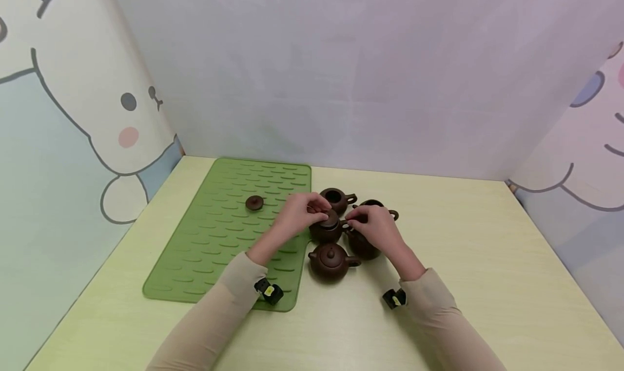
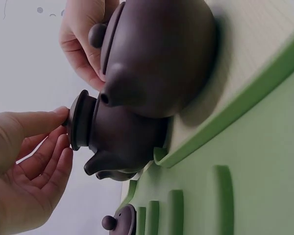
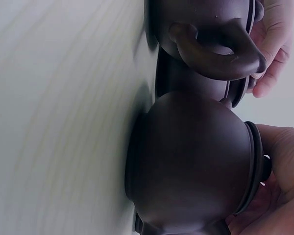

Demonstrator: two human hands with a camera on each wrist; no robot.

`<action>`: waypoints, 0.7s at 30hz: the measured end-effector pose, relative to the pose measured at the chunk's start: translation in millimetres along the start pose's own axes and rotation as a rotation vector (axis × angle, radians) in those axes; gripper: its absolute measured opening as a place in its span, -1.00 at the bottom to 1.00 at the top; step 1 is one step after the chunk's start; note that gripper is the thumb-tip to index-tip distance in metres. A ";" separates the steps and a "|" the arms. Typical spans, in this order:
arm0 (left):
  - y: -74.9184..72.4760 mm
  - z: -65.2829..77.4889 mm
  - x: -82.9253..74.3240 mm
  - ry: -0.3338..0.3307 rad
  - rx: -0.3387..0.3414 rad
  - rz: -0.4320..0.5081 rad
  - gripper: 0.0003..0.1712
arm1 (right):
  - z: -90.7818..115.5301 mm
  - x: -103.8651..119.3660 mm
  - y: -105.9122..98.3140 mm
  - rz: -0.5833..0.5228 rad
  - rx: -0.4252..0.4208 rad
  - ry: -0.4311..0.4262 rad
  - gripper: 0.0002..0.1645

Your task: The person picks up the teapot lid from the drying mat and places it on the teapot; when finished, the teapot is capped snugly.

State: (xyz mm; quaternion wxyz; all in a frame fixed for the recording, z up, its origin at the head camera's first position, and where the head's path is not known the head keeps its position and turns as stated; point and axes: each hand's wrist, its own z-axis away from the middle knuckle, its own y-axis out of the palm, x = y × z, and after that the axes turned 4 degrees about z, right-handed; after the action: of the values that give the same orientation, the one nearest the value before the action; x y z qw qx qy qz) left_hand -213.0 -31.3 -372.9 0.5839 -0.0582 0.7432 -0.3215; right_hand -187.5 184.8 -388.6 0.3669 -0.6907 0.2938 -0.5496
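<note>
My left hand (image 1: 299, 215) pinches the knob of a dark brown lid (image 2: 81, 120) between thumb and fingers. That lid is over the mouth of a small brown teapot (image 1: 324, 234), slightly raised on one side in the left wrist view. From the other side my right hand (image 1: 374, 226) grips the same teapot's handle with its fingertips. A lidded teapot (image 1: 329, 271) stands nearer me, its spout toward the left. Another lidded teapot (image 3: 196, 161) sits beneath my right hand, partly hidden by it in the head view.
A teapot without a lid (image 1: 333, 196) stands behind the held one, and another open teapot (image 1: 374, 202) is partly covered by my right hand. On the ridged green mat (image 1: 195, 262) at the left lies a loose lid (image 1: 254, 202). Walls enclose the table's back and sides.
</note>
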 end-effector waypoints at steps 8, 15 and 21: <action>5.9 0.1 3.1 0.021 -0.010 -0.034 -0.83 | -0.4 -0.6 0.9 0.003 -0.007 -0.013 -0.88; 6.6 0.5 3.4 0.013 0.007 -0.034 -0.82 | -0.4 -1.4 0.4 0.002 -0.008 -0.025 -0.88; 3.3 0.0 1.7 0.005 0.028 -0.035 -0.80 | 0.7 -1.3 -4.0 -0.009 -0.016 -0.023 -0.88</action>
State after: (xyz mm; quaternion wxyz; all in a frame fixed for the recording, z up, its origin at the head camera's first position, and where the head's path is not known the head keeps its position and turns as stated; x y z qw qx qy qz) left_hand -212.7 -29.5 -376.1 0.5771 -0.0624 0.7389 -0.3422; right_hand -187.0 188.2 -386.1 0.3621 -0.7011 0.2906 -0.5411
